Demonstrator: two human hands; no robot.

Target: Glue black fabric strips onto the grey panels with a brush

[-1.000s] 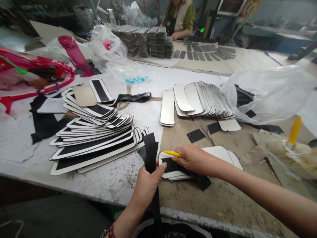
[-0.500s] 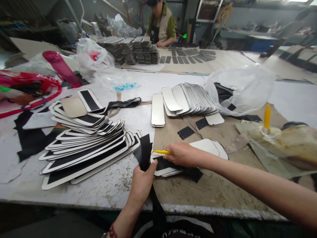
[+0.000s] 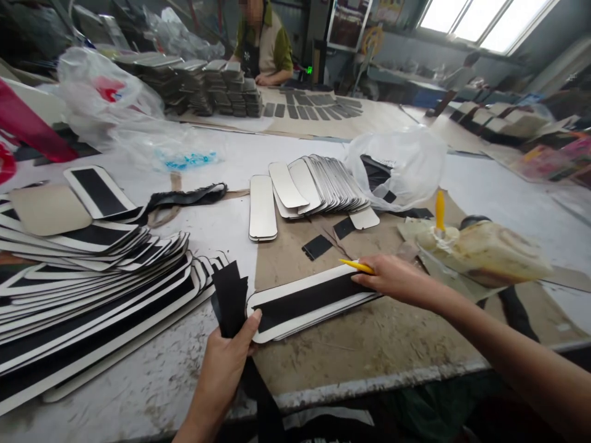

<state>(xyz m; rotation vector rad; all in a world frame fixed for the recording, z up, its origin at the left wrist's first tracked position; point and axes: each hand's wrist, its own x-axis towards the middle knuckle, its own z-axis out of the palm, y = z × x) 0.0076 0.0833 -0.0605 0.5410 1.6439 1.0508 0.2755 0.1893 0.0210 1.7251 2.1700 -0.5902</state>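
A long white panel [image 3: 295, 317] with rounded ends lies on brown board near the front edge, a black strip [image 3: 309, 301] flat along its middle. My left hand [image 3: 228, 357] is closed on a bundle of black strips [image 3: 231, 295], its thumb on the panel's left end. My right hand [image 3: 392, 277] is closed round a yellow tool [image 3: 357, 266] and touches the black strip near the panel's right end. More white panels show under the top one. To the left lies a large pile of white panels with black strips [image 3: 106, 301].
Behind the hands is a fanned stack of plain panels [image 3: 323, 184] beside a clear plastic bag [image 3: 415, 166]. A glue-stained container [image 3: 498, 252] with a yellow-handled brush [image 3: 440, 212] sits at right. Across the table a person [image 3: 268, 46] works by stacked pieces.
My right hand has moved right along the panel, and the black strip now lies stretched out on it. The view has turned to the right.
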